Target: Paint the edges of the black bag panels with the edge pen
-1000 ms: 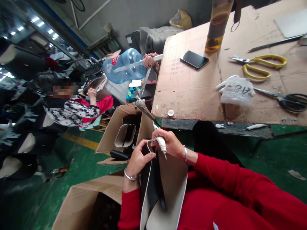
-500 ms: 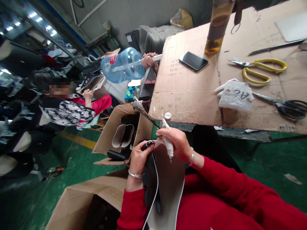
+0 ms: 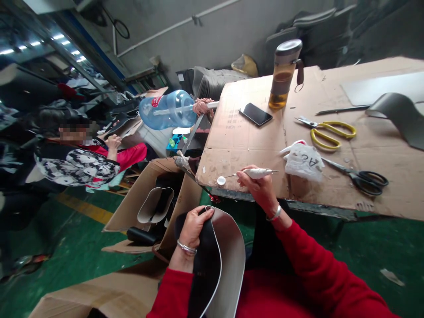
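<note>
My left hand [image 3: 194, 228] pinches the top edge of a curved sheet piece [image 3: 229, 247], black outside and pale grey inside, with a light rim. Its lower part reaches down in front of my red top. Over the near edge of the table, my right hand [image 3: 261, 189] grips a slim tool wrapped in white [image 3: 260, 172], with a thin point at each end. The left point of the tool lies close to a small white cap [image 3: 221, 180] on the cardboard; whether they touch I cannot tell.
On the cardboard-covered table [image 3: 228, 145] lie a phone [image 3: 255, 114], yellow-handled scissors [image 3: 331, 132], black scissors [image 3: 366, 181] and a plastic bag [image 3: 304, 162]. A tea bottle [image 3: 283, 75] stands behind. Cardboard boxes [image 3: 132, 207] and a seated co-worker [image 3: 77, 159] are at the left.
My right hand has moved from the sheet piece up over the table edge, carrying the white-wrapped tool to the cap. The left hand keeps hold of the piece. The view has tilted up.
</note>
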The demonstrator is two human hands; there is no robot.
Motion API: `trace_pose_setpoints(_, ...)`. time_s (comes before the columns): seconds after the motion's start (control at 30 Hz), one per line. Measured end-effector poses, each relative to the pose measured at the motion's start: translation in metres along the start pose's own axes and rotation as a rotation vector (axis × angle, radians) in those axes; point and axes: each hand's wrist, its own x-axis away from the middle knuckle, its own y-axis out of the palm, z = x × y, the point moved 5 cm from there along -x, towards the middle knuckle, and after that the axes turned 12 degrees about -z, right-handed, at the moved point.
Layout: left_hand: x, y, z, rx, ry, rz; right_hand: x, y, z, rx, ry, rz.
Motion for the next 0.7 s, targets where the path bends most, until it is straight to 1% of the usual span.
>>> trace_pose_setpoints(0.13,-0.001,0.005,0.003,-0.073,-0.018,-0.028,0.001,-0.002,-0.003,0.089,-0.074,0.001)
trace_pose_setpoints(0.33,0.002,0.009,0.008,-0.087,0.006,-0.009,0.001,0.002,-0.003,0.204,-0.093,-0.068)
trace_pose_setpoints(0.43,0.002,0.010,0.010,-0.108,0.021,0.010,0.001,0.003,0.000,0.256,-0.080,-0.071)
trace_pose_setpoints(0.57,0.004,0.010,0.012,-0.140,0.030,0.004,0.001,0.005,0.004,0.334,-0.027,-0.083)
trace_pose_setpoints(0.7,0.006,0.008,0.014,-0.185,0.056,-0.003,0.000,0.005,0.002,0.314,-0.049,-0.069)
